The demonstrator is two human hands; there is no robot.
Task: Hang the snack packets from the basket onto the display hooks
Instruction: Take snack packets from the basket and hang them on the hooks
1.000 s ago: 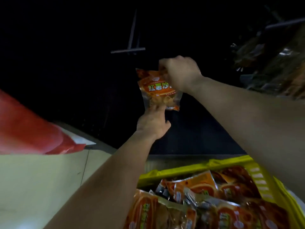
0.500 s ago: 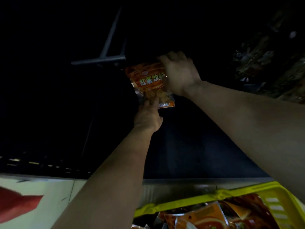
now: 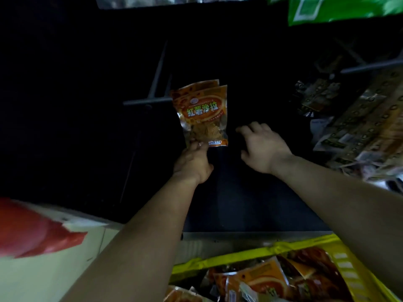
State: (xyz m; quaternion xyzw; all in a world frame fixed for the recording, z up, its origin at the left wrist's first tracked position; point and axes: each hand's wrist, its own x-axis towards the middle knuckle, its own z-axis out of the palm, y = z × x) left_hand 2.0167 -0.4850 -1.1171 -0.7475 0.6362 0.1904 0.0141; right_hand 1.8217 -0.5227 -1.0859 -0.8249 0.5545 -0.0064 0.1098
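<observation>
A dark display panel [image 3: 87, 105] fills most of what I can see, with a grey metal hook [image 3: 150, 99] sticking out from it. Down at the lower right sits a yellow basket [image 3: 239, 256], its rim bright against the floor, heaped with orange snack packets [image 3: 263, 280]. Off to the right hang rows of other packets [image 3: 359, 118] in dull brown wrappers, and a green bag [image 3: 340, 7] shows at the top edge. A blurred red shape [image 3: 32, 232] lies at the lower left. Both bare forearms reach up from below. The right hand [image 3: 265, 147] floats free beside the hanging packet, fingers spread and holding nothing. The left hand [image 3: 193, 162] reaches up under the orange snack packet [image 3: 202, 112], its fingertips pinching the bottom edge. That packet hangs upright at the end of the hook, with the top of a second like packet peeking out just behind it.
</observation>
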